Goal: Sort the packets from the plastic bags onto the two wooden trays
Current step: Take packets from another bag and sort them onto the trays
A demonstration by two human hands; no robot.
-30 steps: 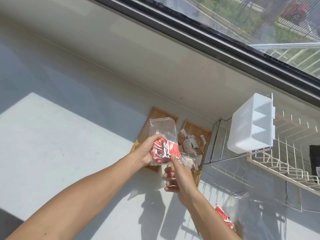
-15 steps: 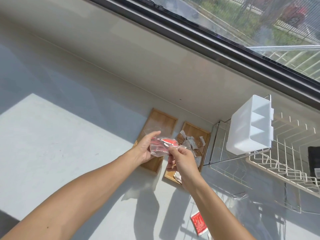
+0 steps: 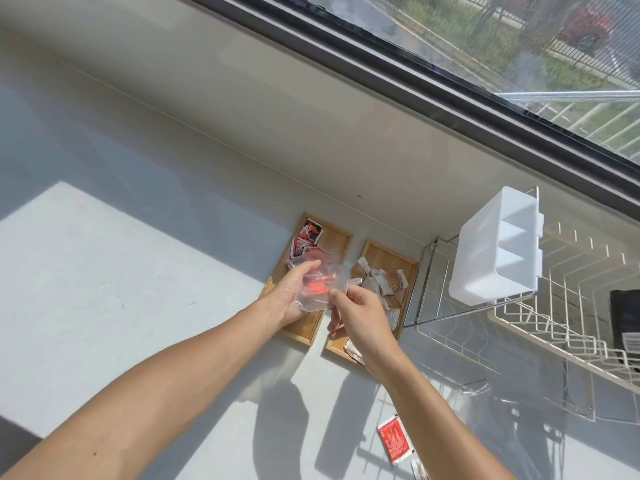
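bag: a clear plastic bag (image 3: 320, 289) is held up over the near part of the left tray, crumpled, with a bit of red seen through it. Its long axis can't really be told, it's too scrunched.
left hand: the left hand (image 3: 294, 296) is closed on the bag's left side, thumb on top, fingers (image 3: 304, 271) wrapped round it.
right hand: the right hand (image 3: 360, 317) is pinched shut on the bag's right edge.
left tray: the left wooden tray (image 3: 337, 242) is laid with its long axis running away from the person, tilted a little to the right. Red packets (image 3: 308, 237) are piled at its far end.
right tray: the right wooden tray (image 3: 384, 254) is set just beside it, same direction, with white and brown packets (image 3: 381, 282) scattered across it.
stray packet: one red packet (image 3: 393, 441) is left flat on the tabletop (image 3: 121, 271), near the right forearm, well apart from the trays.
rack: a wire dish rack (image 3: 554, 323) with a white bin (image 3: 502, 251) is parked to the right.
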